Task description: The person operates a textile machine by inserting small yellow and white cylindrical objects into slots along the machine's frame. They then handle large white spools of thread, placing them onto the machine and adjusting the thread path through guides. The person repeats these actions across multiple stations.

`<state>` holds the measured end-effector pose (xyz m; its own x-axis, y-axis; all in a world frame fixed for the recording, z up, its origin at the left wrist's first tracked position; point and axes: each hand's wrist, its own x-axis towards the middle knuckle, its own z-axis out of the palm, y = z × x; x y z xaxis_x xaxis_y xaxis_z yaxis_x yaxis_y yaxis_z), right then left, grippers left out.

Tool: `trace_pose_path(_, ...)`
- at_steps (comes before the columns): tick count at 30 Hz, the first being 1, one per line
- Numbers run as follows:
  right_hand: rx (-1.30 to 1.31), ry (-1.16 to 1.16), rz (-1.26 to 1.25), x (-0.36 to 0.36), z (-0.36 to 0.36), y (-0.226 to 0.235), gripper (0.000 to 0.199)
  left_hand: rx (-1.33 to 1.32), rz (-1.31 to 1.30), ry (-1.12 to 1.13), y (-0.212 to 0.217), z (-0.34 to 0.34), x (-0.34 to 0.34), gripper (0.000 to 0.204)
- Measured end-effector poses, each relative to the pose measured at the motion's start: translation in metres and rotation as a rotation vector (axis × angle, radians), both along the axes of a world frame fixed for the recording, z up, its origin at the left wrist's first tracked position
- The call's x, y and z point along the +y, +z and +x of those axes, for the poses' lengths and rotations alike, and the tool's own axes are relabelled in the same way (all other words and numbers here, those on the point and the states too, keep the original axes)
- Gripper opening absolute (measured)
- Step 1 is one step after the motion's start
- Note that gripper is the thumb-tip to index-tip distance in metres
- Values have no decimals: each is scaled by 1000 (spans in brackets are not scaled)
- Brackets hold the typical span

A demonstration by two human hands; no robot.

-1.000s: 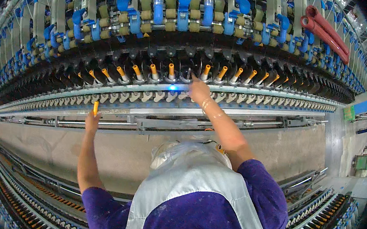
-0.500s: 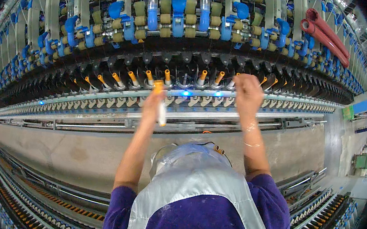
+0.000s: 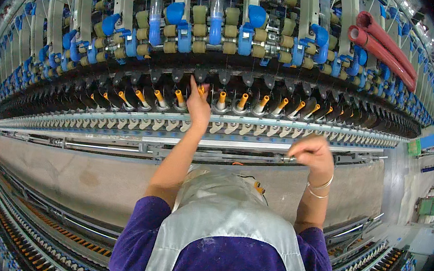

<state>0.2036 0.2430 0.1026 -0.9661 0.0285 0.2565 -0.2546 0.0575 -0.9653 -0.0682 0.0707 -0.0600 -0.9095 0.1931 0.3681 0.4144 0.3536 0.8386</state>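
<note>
We're holding a slim, orange-tipped bobbin point(image 3: 202, 91) w/ our L hand point(image 3: 197, 109), fingers partly closed abt it, in line w/ a row of matching tapered tubes point(image 3: 242, 102) standing behind a pale metal rail point(image 3: 240, 120). Our R hand point(image 3: 315, 151) is hovering on the nr side, fingers half-curled; we can't tell if it's gripping anything. Above, khaki cylindrical rollers point(image 3: 200, 15) & rounded blue levers point(image 3: 175, 12) are sitting in rows; upper R, hollow red tubes point(image 3: 386, 55) are lying slantwise. We're wearing a creased, pale grey apron point(image 3: 224, 218).
</note>
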Motion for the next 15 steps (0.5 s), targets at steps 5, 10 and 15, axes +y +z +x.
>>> trace_pose_path(5, 197, -148, -130, -23, -56, 44, 28, -31, -51, 10, -37, 1, 2, 59)
trace_pose_path(10, 196, 50, 53, -114, -206, 124, 31, -191, -233, -120, -18, 4, -19, 65)
trace_pose_path(15, 422, -626, 429, -75, -245, 109, 28, 319, -99, -303, -8, 47, -111, 64)
